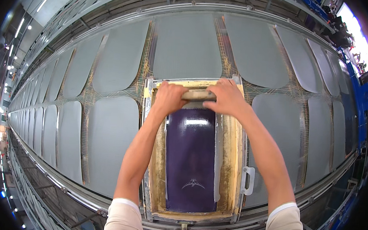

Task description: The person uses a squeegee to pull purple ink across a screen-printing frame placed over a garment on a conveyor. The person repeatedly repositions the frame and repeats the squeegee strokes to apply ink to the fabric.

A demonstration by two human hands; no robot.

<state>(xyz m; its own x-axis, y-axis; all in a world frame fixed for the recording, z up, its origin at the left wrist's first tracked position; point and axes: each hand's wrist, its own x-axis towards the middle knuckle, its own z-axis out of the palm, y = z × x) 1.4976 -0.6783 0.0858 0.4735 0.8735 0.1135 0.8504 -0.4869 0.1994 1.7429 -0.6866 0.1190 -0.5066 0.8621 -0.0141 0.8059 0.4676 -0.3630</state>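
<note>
My left hand [170,97] and my right hand [225,98] are closed on a pale squeegee bar [196,95] at the far end of a printing screen. The screen's worn, yellowed frame [233,167] is nearly upright in the picture's lower middle. Inside it, a glossy dark purple field [190,153] carries a small pale arched design [193,184] near its near end. A pale grip [248,181] sticks out from the frame's right side. The squeegee's blade and the fingertips behind the bar are hidden or hard to make out.
Rows of grey rounded sheets [111,144] lie on a long table with orange-lined strips between them. Metal rails [247,10] run along both long edges. Blue machinery [361,112] stands at the right, beside a bright opening [354,32] with dark, indistinct shapes. Ceiling lights show at left.
</note>
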